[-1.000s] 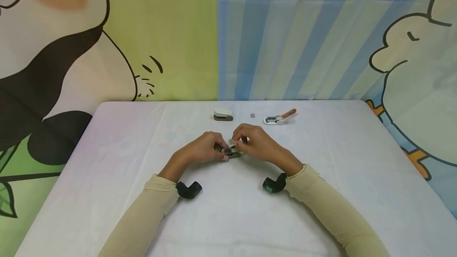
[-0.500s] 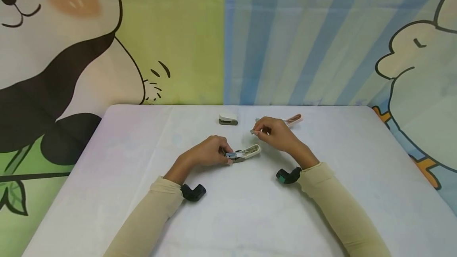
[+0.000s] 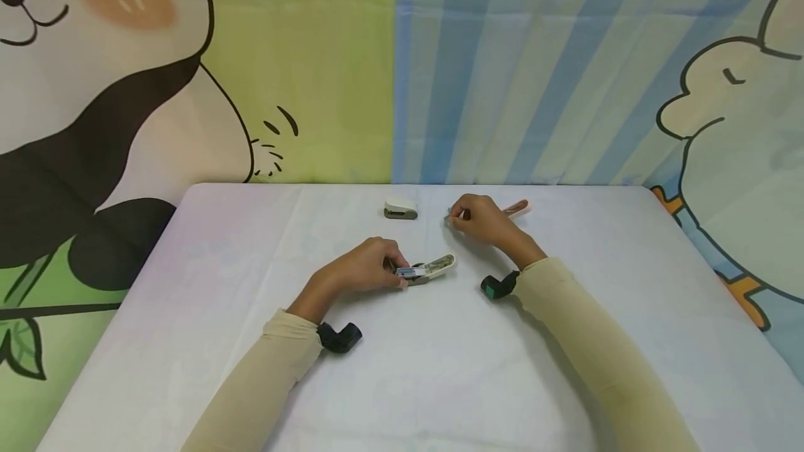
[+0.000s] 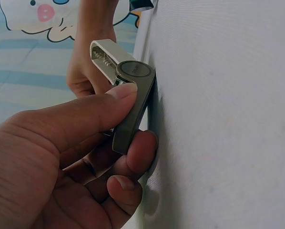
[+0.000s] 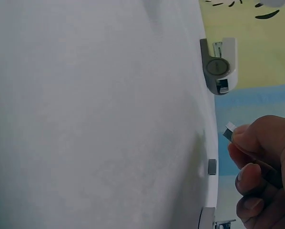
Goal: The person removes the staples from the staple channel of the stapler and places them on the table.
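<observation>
My left hand (image 3: 367, 264) pinches the grey base of a small stapler (image 4: 135, 95) between thumb and fingers, low at the table. The stapler's white top is swung far back, so the metal magazine shows in the head view. Farther back and to the right, my right hand (image 3: 482, 220) pinches a short strip of staples (image 5: 229, 131) between thumb and forefinger, above the table. A second small grey block of staples (image 5: 212, 167) lies on the cloth close by the right fingers.
A white-and-grey stapler (image 3: 400, 210) stands closed near the table's back edge. Partly hidden behind the right hand lies another stapler with a pink handle (image 3: 518, 207) raised. White cloth (image 3: 402, 368) covers the table, and a printed curtain (image 3: 301, 75) hangs behind it.
My right hand has left the opened stapler and moved back and right, carrying the staple strip. My left hand keeps its hold on the stapler, whose white top is now uncovered.
</observation>
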Action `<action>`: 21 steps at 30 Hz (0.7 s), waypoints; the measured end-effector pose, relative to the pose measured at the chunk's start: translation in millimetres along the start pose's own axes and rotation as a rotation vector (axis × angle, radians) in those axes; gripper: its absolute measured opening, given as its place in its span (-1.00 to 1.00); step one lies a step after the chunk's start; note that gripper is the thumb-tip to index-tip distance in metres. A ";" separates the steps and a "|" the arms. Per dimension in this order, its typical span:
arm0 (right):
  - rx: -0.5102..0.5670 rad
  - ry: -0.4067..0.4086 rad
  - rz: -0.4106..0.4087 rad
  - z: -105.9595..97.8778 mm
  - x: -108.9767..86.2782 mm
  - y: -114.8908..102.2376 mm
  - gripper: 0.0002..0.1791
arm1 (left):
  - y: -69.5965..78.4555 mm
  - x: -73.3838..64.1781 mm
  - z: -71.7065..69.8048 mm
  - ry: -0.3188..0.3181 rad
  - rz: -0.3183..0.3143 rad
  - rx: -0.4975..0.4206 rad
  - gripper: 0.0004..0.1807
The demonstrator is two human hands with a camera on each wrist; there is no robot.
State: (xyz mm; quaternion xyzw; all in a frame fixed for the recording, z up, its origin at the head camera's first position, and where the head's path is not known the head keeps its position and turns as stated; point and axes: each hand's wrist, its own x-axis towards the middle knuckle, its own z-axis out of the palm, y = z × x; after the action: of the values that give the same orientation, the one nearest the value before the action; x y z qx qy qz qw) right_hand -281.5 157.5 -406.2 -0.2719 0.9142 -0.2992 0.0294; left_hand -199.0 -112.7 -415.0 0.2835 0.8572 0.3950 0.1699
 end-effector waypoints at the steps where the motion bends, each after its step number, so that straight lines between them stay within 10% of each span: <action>1: -0.006 -0.007 0.006 0.0 2.5 -0.7 -0.94 | -0.4 0.3 0.1 0.000 0.001 -0.002 -0.82; 21: -0.159 -0.075 -0.024 -1.9 15.7 2.6 -0.96 | 0.4 0.6 -1.3 -0.003 -0.010 0.001 -0.81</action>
State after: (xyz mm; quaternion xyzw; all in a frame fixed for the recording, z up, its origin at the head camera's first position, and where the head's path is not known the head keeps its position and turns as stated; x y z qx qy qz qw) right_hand -296.5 152.1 -404.4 -0.2956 0.9299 -0.2155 0.0385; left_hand -200.0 -112.9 -413.8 0.2801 0.8584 0.3933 0.1732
